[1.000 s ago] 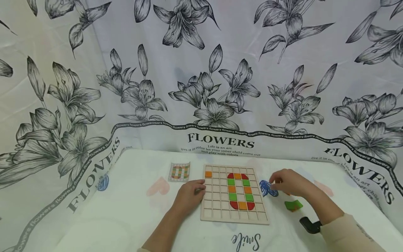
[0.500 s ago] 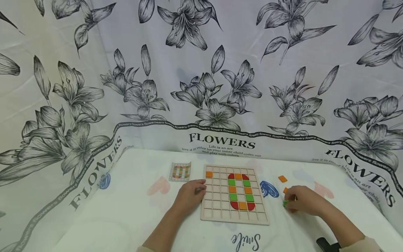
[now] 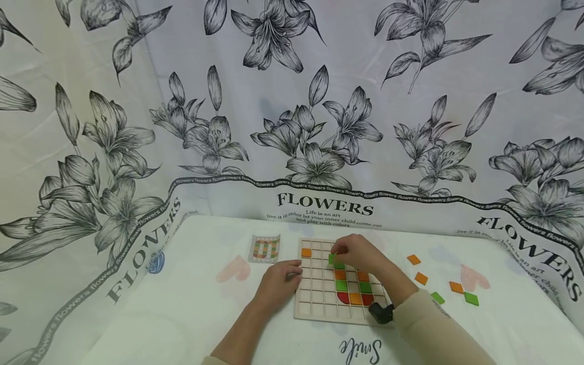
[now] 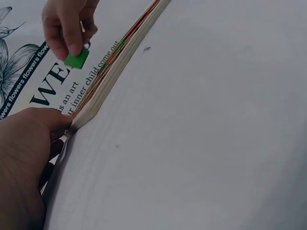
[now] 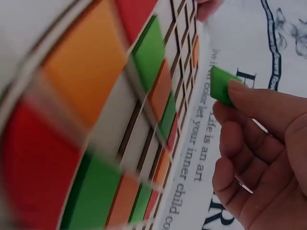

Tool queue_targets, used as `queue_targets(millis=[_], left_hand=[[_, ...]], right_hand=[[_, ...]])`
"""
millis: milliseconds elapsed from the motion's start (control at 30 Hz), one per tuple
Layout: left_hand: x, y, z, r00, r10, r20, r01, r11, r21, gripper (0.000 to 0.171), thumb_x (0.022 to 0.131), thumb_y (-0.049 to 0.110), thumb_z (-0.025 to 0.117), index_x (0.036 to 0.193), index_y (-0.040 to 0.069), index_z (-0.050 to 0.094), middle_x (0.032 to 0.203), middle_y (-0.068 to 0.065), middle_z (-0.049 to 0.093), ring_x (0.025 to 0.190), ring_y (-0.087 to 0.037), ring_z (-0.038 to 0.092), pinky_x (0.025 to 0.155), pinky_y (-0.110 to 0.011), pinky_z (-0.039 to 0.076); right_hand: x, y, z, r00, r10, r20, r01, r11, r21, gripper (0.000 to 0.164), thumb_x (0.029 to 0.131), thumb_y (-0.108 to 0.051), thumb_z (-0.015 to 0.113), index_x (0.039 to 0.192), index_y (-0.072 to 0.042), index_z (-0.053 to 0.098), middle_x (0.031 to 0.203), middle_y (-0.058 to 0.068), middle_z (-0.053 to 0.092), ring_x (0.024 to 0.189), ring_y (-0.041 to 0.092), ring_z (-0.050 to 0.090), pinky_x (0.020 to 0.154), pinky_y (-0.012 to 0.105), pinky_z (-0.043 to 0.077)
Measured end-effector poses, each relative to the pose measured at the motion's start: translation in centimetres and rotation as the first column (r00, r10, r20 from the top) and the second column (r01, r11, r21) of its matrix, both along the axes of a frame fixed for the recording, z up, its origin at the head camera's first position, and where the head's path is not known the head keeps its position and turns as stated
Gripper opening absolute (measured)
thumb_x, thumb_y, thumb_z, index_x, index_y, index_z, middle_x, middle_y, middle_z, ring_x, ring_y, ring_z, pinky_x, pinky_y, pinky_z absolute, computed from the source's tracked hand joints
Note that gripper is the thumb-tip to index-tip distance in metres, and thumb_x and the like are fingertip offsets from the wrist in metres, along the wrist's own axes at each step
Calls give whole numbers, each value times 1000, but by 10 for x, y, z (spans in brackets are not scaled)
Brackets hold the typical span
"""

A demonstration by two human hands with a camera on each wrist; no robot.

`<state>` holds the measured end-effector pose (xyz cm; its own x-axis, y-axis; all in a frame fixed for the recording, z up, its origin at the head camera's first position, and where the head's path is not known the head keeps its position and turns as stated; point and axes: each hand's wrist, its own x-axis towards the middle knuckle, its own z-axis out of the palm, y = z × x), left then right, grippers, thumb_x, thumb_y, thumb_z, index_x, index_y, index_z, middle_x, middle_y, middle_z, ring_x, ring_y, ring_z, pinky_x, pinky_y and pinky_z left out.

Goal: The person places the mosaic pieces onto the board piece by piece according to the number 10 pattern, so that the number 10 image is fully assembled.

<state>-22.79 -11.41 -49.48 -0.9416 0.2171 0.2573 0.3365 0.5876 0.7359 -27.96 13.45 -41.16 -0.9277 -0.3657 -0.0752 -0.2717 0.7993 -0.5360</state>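
My right hand pinches a green square tile between thumb and fingertips, above the upper part of a wooden grid board. In the left wrist view the green tile hangs from the right fingertips, apart from the board. Red, orange and green tiles form a ring on the board, its top partly hidden by the right hand. One orange tile sits alone at the upper left. My left hand rests against the board's left edge, fingertips touching it.
A small pattern card lies left of the board's upper corner. Loose orange tiles and green tiles are scattered on the white cloth to the right. A flower-printed curtain hangs behind. A black wrist device overlaps the board's lower right corner.
My right hand went to the loose tiles on the right, took up a green tile and carried it left over the board. The left hand has stayed at the board's edge.
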Motion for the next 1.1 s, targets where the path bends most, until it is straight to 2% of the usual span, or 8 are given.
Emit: queue_targets(millis=[233, 400, 533, 633, 700, 867, 1100], left_hand=[[-1, 2, 1, 1000, -12, 2, 12, 1000, -15, 14, 90, 18, 70, 102, 14, 76, 127, 5, 67, 126, -20, 57, 108, -42, 45], [0, 2, 2, 1000, -4, 13, 4, 1000, -17, 14, 90, 18, 70, 102, 14, 76, 127, 6, 67, 126, -20, 58, 108, -42, 45], [0, 2, 2, 1000, 1, 6, -1, 1000, -24, 14, 89, 17, 71, 102, 15, 76, 126, 5, 67, 125, -20, 58, 107, -42, 46], [-1, 2, 1, 1000, 1, 4, -1, 1000, -28, 13, 89, 17, 71, 101, 15, 76, 126, 5, 68, 125, -20, 58, 107, -43, 46], [-1, 2, 1, 1000, 0, 6, 0, 1000, -27, 13, 89, 18, 71, 101, 15, 76, 126, 5, 67, 125, -20, 58, 108, -43, 46], [-1, 2, 1, 1000, -3, 0, 3, 1000, -15, 14, 90, 18, 69, 101, 15, 76, 127, 5, 67, 125, -20, 58, 107, -42, 46], [0, 2, 1, 1000, 8, -8, -8, 1000, -18, 14, 90, 17, 69, 101, 14, 77, 126, 5, 68, 125, -22, 59, 106, -43, 47]], right_hand=[[-25, -31, -15, 999, -45, -23, 43, 997, -64, 6, 85, -19, 77, 89, -16, 73, 84, -6, 68, 74, 11, 59, 67, 31, 53], [-34, -43, -27, 997, -56, -60, 57, 998, 7, 4, 86, -19, 75, 85, -15, 74, 83, -5, 69, 74, 11, 59, 69, 32, 53], [-33, -49, -27, 997, -63, -45, 67, 993, 98, 9, 89, -21, 72, 94, -16, 78, 98, 0, 73, 91, 19, 66, 83, 40, 56], [-28, -48, -23, 998, -66, -23, 69, 986, 150, 16, 91, -22, 70, 104, -18, 78, 111, 2, 72, 105, 24, 66, 92, 44, 54], [-25, -44, -20, 998, -67, -5, 67, 986, 152, 20, 92, -22, 69, 111, -20, 76, 112, 3, 71, 103, 23, 65, 89, 43, 55], [-21, -20, -12, 997, -81, 4, 80, 991, 107, 31, 94, -24, 66, 125, -21, 69, 100, 1, 68, 81, 14, 59, 71, 34, 53], [-18, 54, -3, 987, -161, -2, 159, 977, 139, 35, 94, -25, 65, 126, -10, 65, 101, 8, 66, 82, 20, 59, 72, 38, 54]])
